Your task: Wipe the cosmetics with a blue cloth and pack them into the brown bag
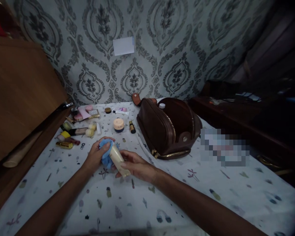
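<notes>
Between my hands, over the printed cloth, is a cream-coloured squeeze tube, tilted with its flat end toward me. My right hand grips the tube near that lower end. A bunched blue cloth is closed in my left hand and pressed against the tube's upper end, so the cap is hidden. To the right stands a brown toiletry bag, unzipped and gaping, with a white cap showing inside. A peach-lidded jar and a small black-and-gold bottle stand beyond my hands.
Several cosmetics, including a pink tube, a foundation bottle and a gold tube, lie at the left. A wooden cabinet borders that side. The patterned wall rises behind. A blurred-out patch covers something at the right.
</notes>
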Demonstrator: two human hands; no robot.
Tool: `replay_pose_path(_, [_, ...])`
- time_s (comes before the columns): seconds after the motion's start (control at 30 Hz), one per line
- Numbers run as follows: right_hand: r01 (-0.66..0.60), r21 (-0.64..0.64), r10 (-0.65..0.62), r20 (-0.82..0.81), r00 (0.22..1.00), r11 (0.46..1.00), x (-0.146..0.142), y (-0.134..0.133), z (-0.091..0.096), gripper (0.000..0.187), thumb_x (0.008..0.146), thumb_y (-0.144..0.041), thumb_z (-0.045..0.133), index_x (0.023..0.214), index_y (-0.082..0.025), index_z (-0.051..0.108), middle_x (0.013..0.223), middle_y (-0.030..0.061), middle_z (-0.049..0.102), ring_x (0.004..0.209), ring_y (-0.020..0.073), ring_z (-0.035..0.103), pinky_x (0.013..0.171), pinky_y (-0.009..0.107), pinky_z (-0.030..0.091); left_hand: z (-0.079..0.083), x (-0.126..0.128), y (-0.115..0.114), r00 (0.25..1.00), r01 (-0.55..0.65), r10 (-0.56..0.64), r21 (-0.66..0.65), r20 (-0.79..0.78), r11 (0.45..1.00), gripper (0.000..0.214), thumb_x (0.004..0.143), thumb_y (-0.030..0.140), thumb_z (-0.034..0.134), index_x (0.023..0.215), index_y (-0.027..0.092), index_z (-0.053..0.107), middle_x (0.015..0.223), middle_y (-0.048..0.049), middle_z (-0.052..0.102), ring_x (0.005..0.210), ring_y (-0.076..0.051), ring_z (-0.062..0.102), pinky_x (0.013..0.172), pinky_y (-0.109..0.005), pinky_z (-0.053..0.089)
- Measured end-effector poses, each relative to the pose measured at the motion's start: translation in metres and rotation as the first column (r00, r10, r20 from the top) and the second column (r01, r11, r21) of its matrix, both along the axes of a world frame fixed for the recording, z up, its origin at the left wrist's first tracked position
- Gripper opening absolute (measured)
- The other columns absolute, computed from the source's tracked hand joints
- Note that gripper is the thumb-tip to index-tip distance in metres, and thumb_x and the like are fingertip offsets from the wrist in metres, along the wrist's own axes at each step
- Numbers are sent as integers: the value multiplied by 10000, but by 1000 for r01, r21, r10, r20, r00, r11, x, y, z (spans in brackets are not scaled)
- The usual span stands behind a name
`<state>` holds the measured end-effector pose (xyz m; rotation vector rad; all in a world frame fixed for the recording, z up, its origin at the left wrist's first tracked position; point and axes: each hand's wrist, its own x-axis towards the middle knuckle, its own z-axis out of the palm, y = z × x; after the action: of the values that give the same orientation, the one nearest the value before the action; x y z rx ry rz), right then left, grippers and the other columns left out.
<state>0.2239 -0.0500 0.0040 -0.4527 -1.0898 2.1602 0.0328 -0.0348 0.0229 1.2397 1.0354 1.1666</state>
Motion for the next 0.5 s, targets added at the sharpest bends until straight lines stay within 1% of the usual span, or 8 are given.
replay_pose_path(0.07, [18,3,-18,38,999,1000,0,0,0,478,638,-364,880,1019,-173,662,941,16,644,803,144,627,734,304,551,-2,0,1,1000,-23,23,0,-10,1000,499,710,572,756,969,158,653,683,12,597,581,-111,540,515,-202,449])
replay_pose_path(0.17, [-1,14,0,82,997,1000,1,0,1,495,638,-400,875,1021,-156,680,879,18,676,750,131,627,706,259,509,-3,1,2,1000,-30,30,-33,-2,999,557,652,616,777,929,143,677,661,8,613,563,-111,537,514,-210,451])
replay_pose_path(0.27, [-20,31,18,92,996,999,3,1,2,520,642,-438,863,1030,-137,690,880,38,698,772,145,637,717,256,479,-2,2,3,997,-71,71,-60,13,996,600,592,637,801,896,129,704,653,5,622,560,-110,534,514,-213,452])
replay_pose_path(0.33, [-22,46,17,96,995,999,3,1,2,509,652,-443,854,1022,-131,696,906,46,702,798,151,635,743,264,474,-2,3,4,995,-100,101,-62,14,993,603,576,626,813,896,124,719,666,2,627,574,-110,536,526,-214,457])
replay_pose_path(0.43, [13,72,-20,96,995,997,2,1,1,490,668,-416,850,1037,-136,688,939,52,705,845,161,639,783,279,477,-2,3,5,995,-99,100,-57,12,993,591,633,586,797,1000,129,720,698,4,627,590,-110,536,535,-212,457])
replay_pose_path(0.5, [59,77,-66,87,994,995,1,2,-2,548,656,-389,864,1105,-153,655,964,52,706,880,178,653,813,302,484,-4,2,5,997,-70,71,-55,9,996,596,703,568,756,1113,139,690,746,-6,640,630,-125,562,570,-224,475])
